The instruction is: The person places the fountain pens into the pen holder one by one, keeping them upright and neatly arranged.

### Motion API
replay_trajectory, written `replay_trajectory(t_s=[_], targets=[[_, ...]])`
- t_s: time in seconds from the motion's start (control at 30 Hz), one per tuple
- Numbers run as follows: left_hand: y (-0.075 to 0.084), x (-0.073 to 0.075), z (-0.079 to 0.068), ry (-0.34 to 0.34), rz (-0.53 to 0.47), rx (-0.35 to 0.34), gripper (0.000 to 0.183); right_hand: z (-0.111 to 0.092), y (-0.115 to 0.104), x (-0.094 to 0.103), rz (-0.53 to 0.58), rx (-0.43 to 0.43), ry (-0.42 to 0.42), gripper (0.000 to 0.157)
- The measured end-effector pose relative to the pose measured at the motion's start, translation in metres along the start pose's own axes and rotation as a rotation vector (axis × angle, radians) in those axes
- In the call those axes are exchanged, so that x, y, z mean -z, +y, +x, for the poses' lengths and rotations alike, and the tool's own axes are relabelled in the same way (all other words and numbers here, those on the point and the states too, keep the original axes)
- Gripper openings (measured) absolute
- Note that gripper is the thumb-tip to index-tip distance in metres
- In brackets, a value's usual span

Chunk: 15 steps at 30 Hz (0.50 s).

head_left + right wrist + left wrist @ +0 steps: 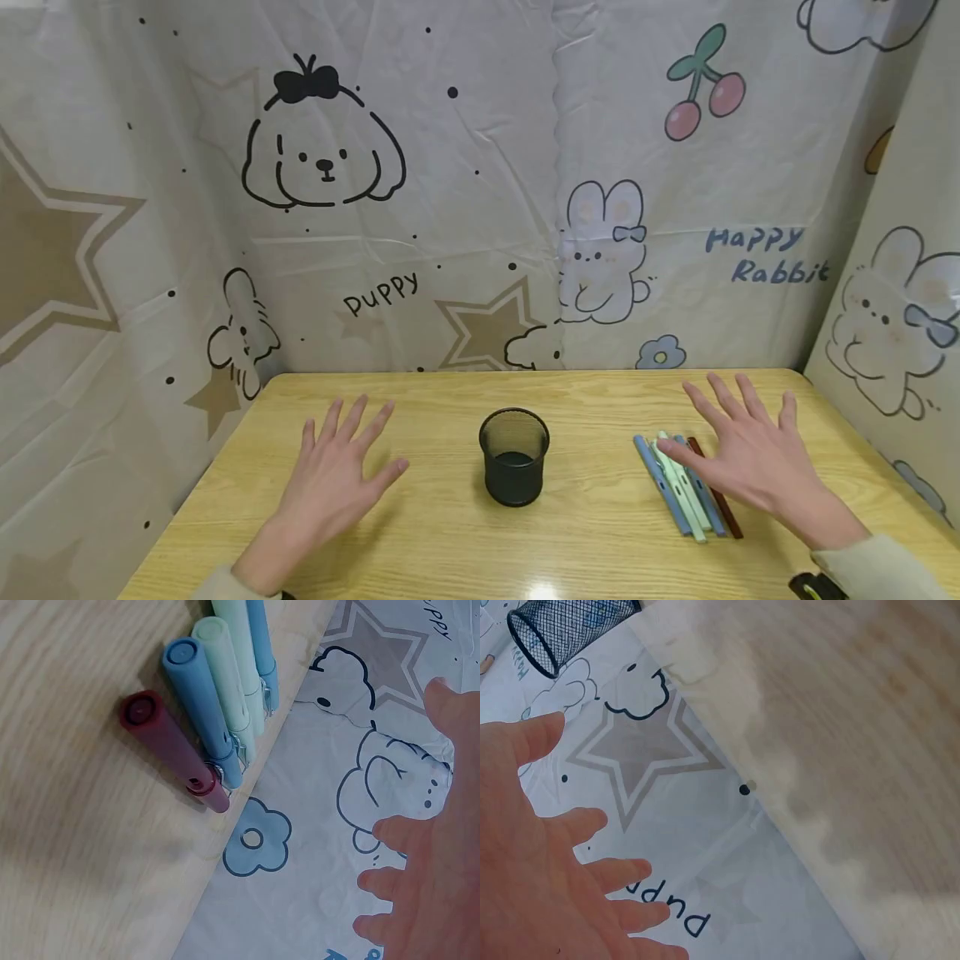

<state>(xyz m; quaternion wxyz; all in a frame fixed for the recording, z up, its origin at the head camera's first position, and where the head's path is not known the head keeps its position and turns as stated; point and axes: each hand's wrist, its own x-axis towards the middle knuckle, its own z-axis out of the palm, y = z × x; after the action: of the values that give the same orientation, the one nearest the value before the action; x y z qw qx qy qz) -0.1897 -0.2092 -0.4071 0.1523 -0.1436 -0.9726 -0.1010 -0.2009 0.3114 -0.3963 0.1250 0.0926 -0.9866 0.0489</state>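
A black mesh pen holder (513,485) stands upright near the middle of the table; part of it also shows at the top of the left wrist view. To its left my left hand (330,473) hovers with spread fingers and an empty palm. Several capped pens lie side by side on the right: a blue pen (660,483), light green pens (686,492), another blue pen (201,705) and a dark red pen (169,742). Fingers spread, my right hand (761,462) is held over the pens' right side, its thumb overlapping them in the head view. It holds nothing.
The light wooden table (420,542) ends at a far edge against a printed cloth backdrop (480,217). Cloth also hangs along the left and right sides. A bright light reflection shows at the table's near side.
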Motion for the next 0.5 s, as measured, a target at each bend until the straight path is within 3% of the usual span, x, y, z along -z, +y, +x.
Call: replay_trajectory(t_s=[0.5], targets=[[0.001, -0.005, -0.014, 0.026, -0.048, -0.003, 0.082, -0.019, 0.010, -0.002, -0.013, 0.003, 0.028, 0.099]])
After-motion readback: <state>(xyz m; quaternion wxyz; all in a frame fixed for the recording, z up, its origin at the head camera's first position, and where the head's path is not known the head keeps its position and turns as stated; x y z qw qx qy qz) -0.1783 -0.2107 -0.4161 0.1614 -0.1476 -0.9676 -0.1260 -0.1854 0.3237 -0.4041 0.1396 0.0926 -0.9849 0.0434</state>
